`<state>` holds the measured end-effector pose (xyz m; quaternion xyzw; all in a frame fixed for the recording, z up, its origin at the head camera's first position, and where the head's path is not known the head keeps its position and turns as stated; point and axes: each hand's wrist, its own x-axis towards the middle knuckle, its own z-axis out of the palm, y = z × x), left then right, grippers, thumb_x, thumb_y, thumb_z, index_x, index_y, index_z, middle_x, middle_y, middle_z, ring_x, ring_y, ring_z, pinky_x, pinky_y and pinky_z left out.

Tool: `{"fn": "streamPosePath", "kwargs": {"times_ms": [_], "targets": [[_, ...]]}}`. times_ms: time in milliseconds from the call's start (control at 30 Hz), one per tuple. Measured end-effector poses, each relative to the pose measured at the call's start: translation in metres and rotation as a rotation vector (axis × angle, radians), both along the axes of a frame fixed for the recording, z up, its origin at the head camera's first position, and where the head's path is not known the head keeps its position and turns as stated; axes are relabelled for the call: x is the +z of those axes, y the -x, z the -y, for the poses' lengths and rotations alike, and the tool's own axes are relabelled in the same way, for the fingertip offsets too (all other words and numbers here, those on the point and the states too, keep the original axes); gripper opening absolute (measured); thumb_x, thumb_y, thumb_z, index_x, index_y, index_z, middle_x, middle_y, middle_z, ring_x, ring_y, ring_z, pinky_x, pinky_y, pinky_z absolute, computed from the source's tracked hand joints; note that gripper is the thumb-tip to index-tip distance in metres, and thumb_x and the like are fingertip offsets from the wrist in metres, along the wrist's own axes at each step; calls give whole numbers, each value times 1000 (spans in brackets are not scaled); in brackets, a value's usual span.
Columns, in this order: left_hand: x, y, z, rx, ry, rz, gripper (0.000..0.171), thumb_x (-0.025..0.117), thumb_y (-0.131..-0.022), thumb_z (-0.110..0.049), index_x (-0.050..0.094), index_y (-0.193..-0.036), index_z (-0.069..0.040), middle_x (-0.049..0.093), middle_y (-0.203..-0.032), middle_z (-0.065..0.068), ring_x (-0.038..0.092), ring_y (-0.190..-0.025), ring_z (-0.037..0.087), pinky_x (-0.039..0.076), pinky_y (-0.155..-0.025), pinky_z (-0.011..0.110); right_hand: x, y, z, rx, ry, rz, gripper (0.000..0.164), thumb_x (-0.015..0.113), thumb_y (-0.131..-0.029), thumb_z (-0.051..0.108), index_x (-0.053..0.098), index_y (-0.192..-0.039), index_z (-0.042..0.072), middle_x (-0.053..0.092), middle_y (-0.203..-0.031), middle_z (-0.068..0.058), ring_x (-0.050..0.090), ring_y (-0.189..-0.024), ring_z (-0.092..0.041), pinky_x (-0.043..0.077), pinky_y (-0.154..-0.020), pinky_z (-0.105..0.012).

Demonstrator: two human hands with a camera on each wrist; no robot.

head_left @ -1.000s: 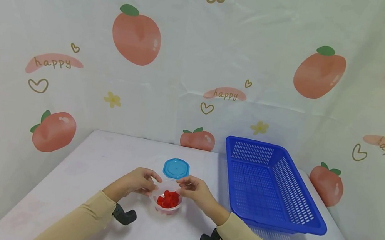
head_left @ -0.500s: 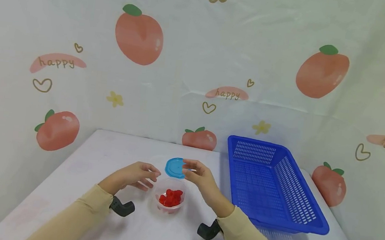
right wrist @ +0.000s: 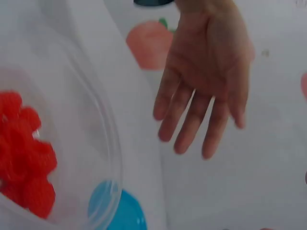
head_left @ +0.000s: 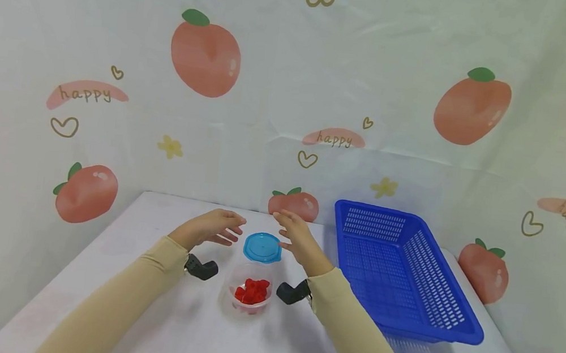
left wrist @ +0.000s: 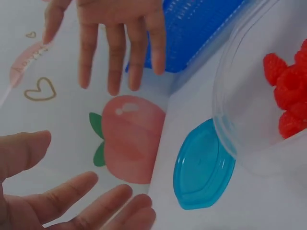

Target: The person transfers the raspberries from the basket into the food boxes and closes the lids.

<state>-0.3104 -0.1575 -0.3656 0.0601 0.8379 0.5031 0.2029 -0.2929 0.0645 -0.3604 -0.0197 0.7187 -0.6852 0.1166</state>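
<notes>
A clear plastic bowl (head_left: 248,304) stands on the table and holds several red raspberries (head_left: 252,292). Just behind it lies a blue plastic lid (head_left: 262,247), flat on the tabletop. My left hand (head_left: 210,228) hovers above the table to the left of the lid, its fingers loosely extended and holding nothing. On the lid's other side my right hand (head_left: 299,240) is raised, also holding nothing, with its fingers spread apart. In the left wrist view the palm of the right hand (left wrist: 120,28) faces the camera. Neither hand touches the bowl.
A large blue perforated basket (head_left: 396,272) sits on the right of the white table (head_left: 171,325). Behind the table hangs a pale fruit-printed cloth (head_left: 251,82). Each wrist carries a black camera mount (head_left: 202,269).
Both hands have come off the bowl's rim and moved up and away, toward the back of the table. The bowl, raspberries and lid stay in place.
</notes>
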Motion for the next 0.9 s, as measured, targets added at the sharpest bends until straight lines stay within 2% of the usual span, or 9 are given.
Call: {"fn": "streamPosePath", "kwargs": {"times_ms": [200,367,567,667,900], "targets": [[-3,21,-5,30,-13,16,51,46,-102,-31,41,-139,4,51,-133,29,56,-120,41,53,-94,41,-14,25,-7,-51,-63,121,66,54,-96,38,32,-148,4,33,-150,-27,32,-137,-48,33,-108,-62],[-10,31,-8,82,1,50,53,48,-101,-30,40,-140,5,52,-132,29,58,-118,39,52,-95,41,-24,33,-8,-56,-137,198,71,56,-94,40,28,-148,2,34,-148,-28,34,-136,-48,34,-108,-61],[-23,37,-13,166,-28,155,53,51,-100,-30,40,-141,2,53,-132,27,58,-118,37,50,-99,42,-35,37,-9,-93,-246,300,75,60,-91,43,30,-147,2,43,-143,-27,44,-129,-43,43,-104,-53],[-30,38,-14,211,-41,215,54,54,-99,-31,40,-140,1,54,-132,27,57,-118,37,49,-99,42,-40,39,-10,-116,-229,331,72,61,-91,42,34,-145,2,47,-138,-26,49,-124,-41,47,-101,-51],[-45,41,-12,243,-25,246,55,57,-97,-31,40,-139,0,53,-132,27,57,-117,36,50,-99,42,-49,44,-7,-172,-177,391,61,65,-90,35,45,-138,3,50,-133,-25,53,-117,-37,50,-97,-47]]}}
